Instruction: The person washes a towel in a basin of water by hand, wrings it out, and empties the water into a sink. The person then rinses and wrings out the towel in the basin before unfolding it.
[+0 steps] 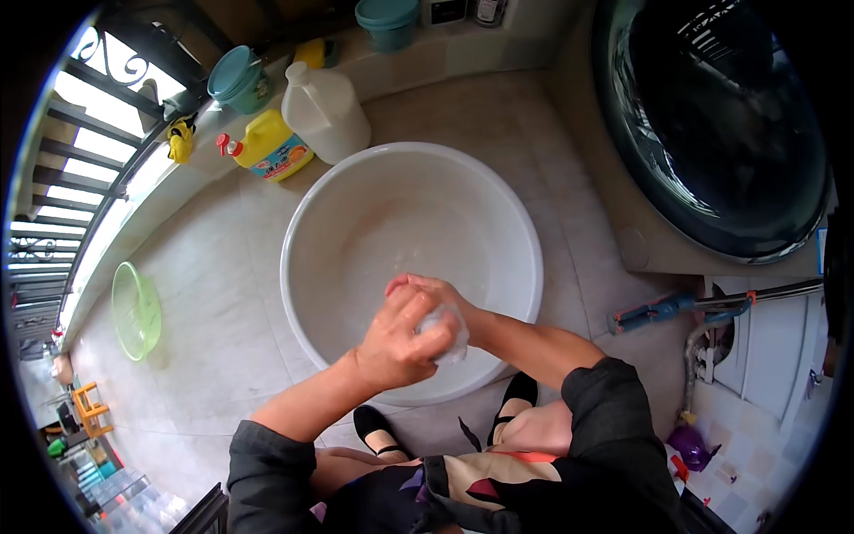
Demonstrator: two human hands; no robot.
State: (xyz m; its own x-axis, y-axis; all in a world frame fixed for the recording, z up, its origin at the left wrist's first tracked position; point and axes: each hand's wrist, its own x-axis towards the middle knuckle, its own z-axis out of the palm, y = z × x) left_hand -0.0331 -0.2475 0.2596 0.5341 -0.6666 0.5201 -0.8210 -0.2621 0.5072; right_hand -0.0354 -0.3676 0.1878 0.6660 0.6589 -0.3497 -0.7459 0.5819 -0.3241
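Note:
Above the large white basin (295,240), my two hands are pressed together. My left hand (398,329) is closed round a whitish crumpled cloth (455,336), part of which sticks out on the right side of the fist. Behind it, my right hand (455,301) is also closed on the bundle, with most of its fingers hidden by the left hand. The cloth looks squeezed small and wet. A few bright spots show on the basin's floor beneath the hands.
Behind the basin stand a white jug (325,116) and a yellow pump bottle (271,151). Teal buckets (236,78) line the ledge. A green basket (135,311) leans at left. A dark-lidded machine (712,133) and a blue mop head (654,313) are at right.

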